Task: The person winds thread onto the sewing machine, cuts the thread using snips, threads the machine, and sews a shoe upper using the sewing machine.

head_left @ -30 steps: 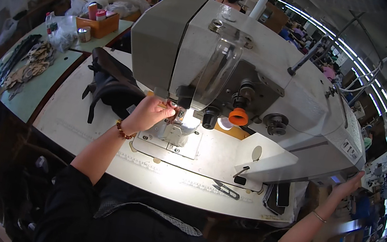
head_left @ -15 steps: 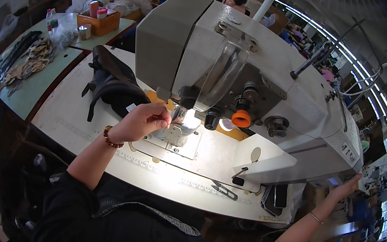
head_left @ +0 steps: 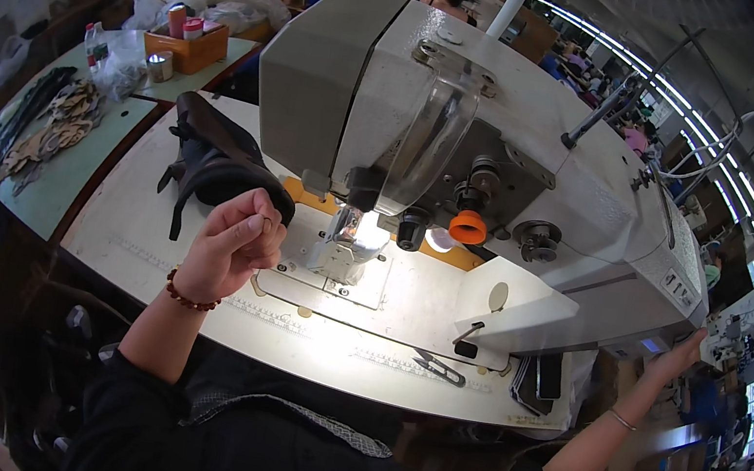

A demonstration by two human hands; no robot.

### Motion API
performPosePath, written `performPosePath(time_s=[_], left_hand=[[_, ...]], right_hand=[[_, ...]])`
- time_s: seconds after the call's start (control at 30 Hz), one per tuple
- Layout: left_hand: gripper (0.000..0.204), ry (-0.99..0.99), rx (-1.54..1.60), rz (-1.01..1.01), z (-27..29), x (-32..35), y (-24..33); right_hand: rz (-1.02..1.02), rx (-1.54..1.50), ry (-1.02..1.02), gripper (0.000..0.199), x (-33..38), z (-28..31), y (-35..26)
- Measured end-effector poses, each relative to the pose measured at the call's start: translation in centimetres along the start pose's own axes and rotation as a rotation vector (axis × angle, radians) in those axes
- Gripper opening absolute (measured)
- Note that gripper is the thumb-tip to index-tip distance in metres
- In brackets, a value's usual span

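Note:
My left hand (head_left: 238, 241) is closed in a pinch in front of the sewing machine (head_left: 515, 203), left of the lit presser foot area (head_left: 353, 242). Whatever its fingertips may hold is too small to make out. Out at the machine's right end, my right hand (head_left: 676, 360) reaches up against the housing. Its fingers are partly hidden there, so their grip does not show. A dark bag-like piece with straps (head_left: 217, 156) lies on the white machine table (head_left: 118, 219), just behind my left hand.
Thread snips (head_left: 440, 369) lie near the table's front edge, with a dark phone (head_left: 549, 376) to their right. A green side table (head_left: 121, 136) at the left bears cut scraps (head_left: 58, 131) and an orange bin (head_left: 197, 51). Other people sit farther back.
My left hand has drawn back from the needle area, leftward and toward me, still pinched. My right hand stays at the machine's right end, having shifted slightly upward.

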State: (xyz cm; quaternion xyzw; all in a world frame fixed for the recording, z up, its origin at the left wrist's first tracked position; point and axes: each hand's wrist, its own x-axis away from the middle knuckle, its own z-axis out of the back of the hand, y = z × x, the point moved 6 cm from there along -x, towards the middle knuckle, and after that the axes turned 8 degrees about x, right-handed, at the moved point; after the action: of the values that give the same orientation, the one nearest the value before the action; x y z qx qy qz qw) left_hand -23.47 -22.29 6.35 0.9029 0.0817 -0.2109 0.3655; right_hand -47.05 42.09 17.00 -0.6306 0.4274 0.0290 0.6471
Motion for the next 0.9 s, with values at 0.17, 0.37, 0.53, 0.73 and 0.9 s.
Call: performPosePath(time_s=[0.17, 0.37, 0.53, 0.73, 0.9], left_hand=[[0.007, 0.292, -0.446, 0.005, 2.3, 1.0, -0.2], [0.026, 0.283, -0.998, 0.098, 4.8, 0.9, -2.0], [0.036, 0.232, -1.222, 0.276, 5.6, 1.4, -2.7], [0.041, 0.077, -1.802, 0.103, 4.8, 1.5, -3.2], [0.030, 0.174, -1.801, -0.276, 1.7, 0.4, -1.6]], right_hand=[[0.024, -0.011, 0.005, 0.064, 0.0, 0.1, -0.2], [0.022, -0.041, -0.013, 0.063, 0.5, -0.4, -0.5], [0.040, -0.040, 0.007, 0.062, 0.0, -0.5, -0.1], [0.032, 0.070, 0.083, 0.063, 0.0, 0.6, -0.3], [0.249, 0.293, 0.228, 0.063, 0.7, -0.6, -0.5]])
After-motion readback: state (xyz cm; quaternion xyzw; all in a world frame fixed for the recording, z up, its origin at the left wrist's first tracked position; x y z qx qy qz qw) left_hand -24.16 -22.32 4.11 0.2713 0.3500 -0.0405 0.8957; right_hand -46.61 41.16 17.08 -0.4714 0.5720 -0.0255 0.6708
